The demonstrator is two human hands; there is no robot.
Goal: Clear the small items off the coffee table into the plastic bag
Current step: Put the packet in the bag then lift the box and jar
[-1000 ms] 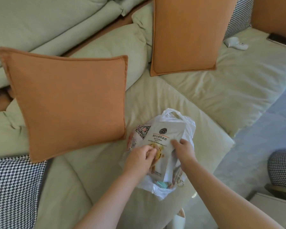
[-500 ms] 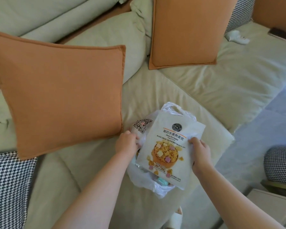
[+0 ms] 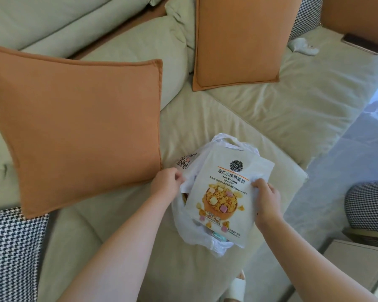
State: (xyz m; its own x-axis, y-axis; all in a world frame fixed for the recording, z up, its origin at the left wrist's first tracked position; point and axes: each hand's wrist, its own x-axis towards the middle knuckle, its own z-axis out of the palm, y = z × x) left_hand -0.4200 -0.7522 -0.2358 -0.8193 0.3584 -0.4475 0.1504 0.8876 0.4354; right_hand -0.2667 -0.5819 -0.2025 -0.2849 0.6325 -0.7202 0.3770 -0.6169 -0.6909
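The white plastic bag point(image 3: 188, 234) lies on the green sofa seat point(image 3: 282, 118). An oat crisp pouch point(image 3: 225, 199) lies over its mouth. The right hand point(image 3: 265, 199), at the pouch's 3 o'clock, pinches its edge; the left hand point(image 3: 167, 184), at 9 o'clock, grips the bag's rim. An orange cushion point(image 3: 79, 129) leans at 10 o'clock.

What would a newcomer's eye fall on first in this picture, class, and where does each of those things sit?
First, the white oat crisp packet at centre, pinched at its right edge by the right hand, over the plastic bag whose edge the left hand grips, all on the pale green sofa. Next, two orange cushions: the large cushion at left, the upright cushion at top.
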